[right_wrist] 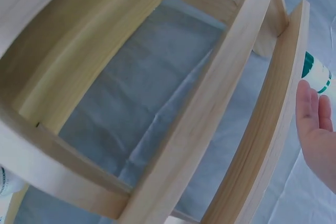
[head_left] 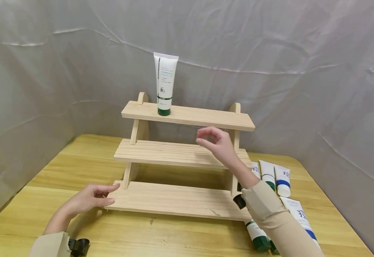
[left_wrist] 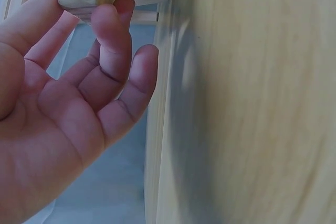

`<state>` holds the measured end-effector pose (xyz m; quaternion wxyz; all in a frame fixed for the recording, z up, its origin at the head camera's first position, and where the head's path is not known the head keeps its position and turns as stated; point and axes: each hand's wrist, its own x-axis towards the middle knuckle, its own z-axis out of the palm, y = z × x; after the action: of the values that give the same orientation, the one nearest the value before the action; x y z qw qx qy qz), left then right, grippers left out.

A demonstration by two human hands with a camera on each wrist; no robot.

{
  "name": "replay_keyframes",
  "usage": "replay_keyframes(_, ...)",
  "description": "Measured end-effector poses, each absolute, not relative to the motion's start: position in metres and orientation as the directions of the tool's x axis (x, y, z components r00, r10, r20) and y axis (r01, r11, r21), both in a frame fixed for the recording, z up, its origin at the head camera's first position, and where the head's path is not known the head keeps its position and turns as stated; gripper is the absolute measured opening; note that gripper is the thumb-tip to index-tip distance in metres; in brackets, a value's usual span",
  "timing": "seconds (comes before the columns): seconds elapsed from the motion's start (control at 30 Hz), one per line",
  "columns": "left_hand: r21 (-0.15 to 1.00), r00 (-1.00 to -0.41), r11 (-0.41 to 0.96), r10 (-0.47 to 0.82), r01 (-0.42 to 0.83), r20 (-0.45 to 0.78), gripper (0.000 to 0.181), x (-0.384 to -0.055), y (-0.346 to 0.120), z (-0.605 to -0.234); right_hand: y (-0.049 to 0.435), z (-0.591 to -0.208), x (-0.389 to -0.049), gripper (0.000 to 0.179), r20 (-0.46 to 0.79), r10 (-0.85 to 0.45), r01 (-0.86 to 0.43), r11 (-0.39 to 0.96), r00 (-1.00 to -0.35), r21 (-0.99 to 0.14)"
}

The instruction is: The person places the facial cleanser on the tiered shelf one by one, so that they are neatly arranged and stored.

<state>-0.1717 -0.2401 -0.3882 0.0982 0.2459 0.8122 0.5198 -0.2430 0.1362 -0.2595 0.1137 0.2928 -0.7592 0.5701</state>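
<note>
Wooden 3-tier display stand [head_left: 174,154] bearing 1 white-and-green squeeze tube [head_left: 166,76]; left hand [head_left: 88,197], fingers pinching the bottom shelf [head_left: 174,199]; right hand [head_left: 220,143], fingers loosely curved, holding nothing.

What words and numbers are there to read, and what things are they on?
No word or number is clear enough to quote.
Standing tube: print too small to read.
Blue-banded tubes: large dark characters, too blurred to read.
Other green-capped tubes: print too small.
</note>
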Motion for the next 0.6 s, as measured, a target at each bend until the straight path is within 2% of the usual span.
replay_keyframes(0.6,0.878,-0.864,0.369,0.496,0.304,0.091,0.05,-0.172,-0.24,-0.387,0.176,-0.277,-0.209,0.023,0.474,-0.301,-0.541,0.205,-0.827,-0.815)
